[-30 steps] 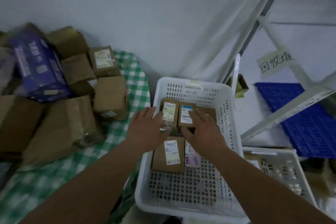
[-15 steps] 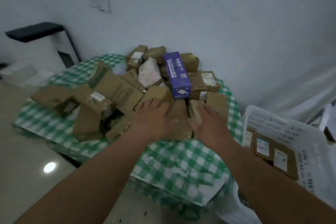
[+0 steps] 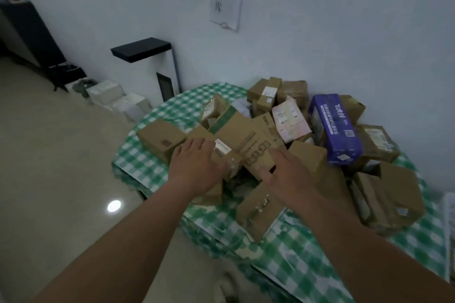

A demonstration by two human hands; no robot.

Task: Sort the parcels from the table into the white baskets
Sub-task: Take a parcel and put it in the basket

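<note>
Both hands reach over the parcel pile on the checked table [image 3: 157,115]: left hand [image 3: 197,165] and right hand [image 3: 290,174], fingers spread, holding nothing, flank the long box [image 3: 246,140]. No white basket in view. Risk: pulling it topples the loosely stacked neighbours off the edge.

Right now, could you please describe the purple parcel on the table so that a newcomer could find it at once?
Look at the round table with the green checked cloth against the white wall. On the right side of the heap of brown cardboard parcels lies the purple parcel, long and soft-looking. It is the only purple one, with white print, beside a pale pink packet.
</note>
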